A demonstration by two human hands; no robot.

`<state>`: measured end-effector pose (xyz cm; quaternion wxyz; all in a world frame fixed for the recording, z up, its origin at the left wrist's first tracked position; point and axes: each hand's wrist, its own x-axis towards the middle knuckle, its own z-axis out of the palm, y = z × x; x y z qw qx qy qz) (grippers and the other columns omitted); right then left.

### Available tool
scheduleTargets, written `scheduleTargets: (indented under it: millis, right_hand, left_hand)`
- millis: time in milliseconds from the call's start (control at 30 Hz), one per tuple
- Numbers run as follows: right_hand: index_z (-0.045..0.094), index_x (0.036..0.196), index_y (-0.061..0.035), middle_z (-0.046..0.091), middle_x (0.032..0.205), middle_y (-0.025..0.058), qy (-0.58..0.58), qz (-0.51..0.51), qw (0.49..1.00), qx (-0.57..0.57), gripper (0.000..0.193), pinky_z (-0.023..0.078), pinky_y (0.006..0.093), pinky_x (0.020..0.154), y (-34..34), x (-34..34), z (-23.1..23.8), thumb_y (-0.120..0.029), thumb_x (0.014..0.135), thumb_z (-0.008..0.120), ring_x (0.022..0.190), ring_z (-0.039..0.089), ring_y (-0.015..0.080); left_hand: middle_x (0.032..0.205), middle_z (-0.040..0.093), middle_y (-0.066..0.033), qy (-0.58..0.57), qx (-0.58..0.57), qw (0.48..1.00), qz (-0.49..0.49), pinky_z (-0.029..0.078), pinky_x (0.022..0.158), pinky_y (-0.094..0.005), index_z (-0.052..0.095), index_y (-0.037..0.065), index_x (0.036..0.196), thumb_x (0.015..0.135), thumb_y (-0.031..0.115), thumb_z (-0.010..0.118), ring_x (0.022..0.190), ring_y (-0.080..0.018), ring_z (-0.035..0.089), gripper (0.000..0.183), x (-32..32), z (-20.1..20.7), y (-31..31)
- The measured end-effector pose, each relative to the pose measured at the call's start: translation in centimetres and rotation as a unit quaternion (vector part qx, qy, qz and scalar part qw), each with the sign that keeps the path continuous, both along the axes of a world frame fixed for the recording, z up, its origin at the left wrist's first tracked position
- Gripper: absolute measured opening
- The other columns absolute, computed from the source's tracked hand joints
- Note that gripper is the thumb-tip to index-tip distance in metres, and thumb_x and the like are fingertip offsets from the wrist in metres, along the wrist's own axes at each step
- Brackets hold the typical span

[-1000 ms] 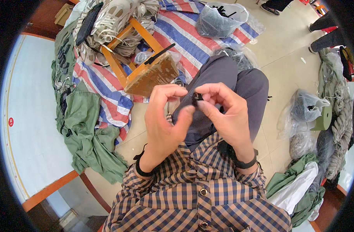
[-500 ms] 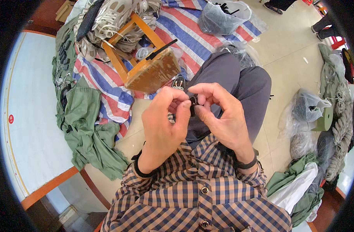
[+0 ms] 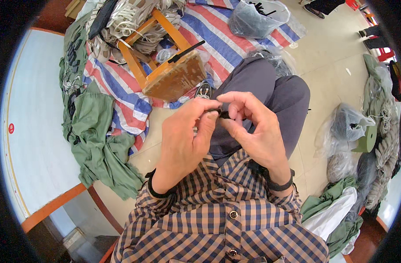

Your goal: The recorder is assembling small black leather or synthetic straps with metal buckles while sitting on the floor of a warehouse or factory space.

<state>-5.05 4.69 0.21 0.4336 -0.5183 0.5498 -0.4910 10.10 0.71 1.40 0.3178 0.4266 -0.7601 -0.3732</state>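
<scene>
Above my lap, my left hand [image 3: 183,136] and my right hand [image 3: 257,129] meet at the fingertips. Between them is a small black piece [image 3: 224,114], mostly covered by the fingers, so its exact kind is hidden. The left thumb and forefinger pinch its left end, and the right thumb and fingers close on its right end. Just ahead of the hands lies a wooden stool [image 3: 174,76] on its side, with a thin black strip [image 3: 186,51] resting across its seat edge.
A striped woven sheet [image 3: 209,28] covers the floor ahead, bearing a heap of pale straps [image 3: 130,19] and a plastic bag of black parts [image 3: 258,19]. Green cloth [image 3: 93,118] hangs by the white tabletop [image 3: 34,122] at left. Bagged goods and a green roll [image 3: 366,141] line the right.
The black piece has turned from roughly upright to nearly level and is more hidden by my fingers. My left fingertips have drawn closer over it. The view has shifted slightly.
</scene>
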Motion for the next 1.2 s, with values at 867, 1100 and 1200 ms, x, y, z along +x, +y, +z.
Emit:
scheduleTargets:
  millis: [867,1100,1200]
  right_hand:
    - [0.058,0.100,-0.0033,0.049,0.075,-0.0021,-0.069,0.022,0.997,-0.002,0.028,0.040,0.0192,0.063,-0.2,-0.4,-0.5,0.004,0.074,0.060,0.066,0.045,0.0055]
    - [0.057,0.101,-0.0024,0.051,0.080,-0.0037,-0.201,0.014,0.979,0.029,0.024,0.039,0.0163,0.062,-0.4,-0.7,-0.4,0.001,0.078,0.062,0.070,0.047,0.0024]
    - [0.055,0.102,-0.0021,0.053,0.084,-0.0036,-0.334,0.048,0.940,0.047,0.024,0.040,0.0154,0.062,-0.2,-0.3,-1.5,-0.004,0.079,0.064,0.072,0.048,0.0015]
  left_hand:
    - [0.073,0.059,-0.0032,0.223,0.310,0.924,0.009,0.047,0.057,-0.0191,0.056,0.002,0.087,0.089,0.017,0.049,0.064,-0.0062,0.056,0.016,0.6,-0.7,-1.4]
    - [0.090,0.058,-0.0075,0.189,0.077,0.979,0.000,0.047,0.070,-0.0245,0.054,0.003,0.089,0.074,0.008,0.068,0.082,-0.0146,0.058,0.021,-0.8,-0.9,-0.7]
    - [0.104,0.055,-0.0126,0.128,-0.078,0.987,-0.057,0.043,0.080,-0.0282,0.052,0.002,0.089,0.075,0.014,0.070,0.092,-0.0173,0.055,0.026,-0.5,-0.6,-1.5]
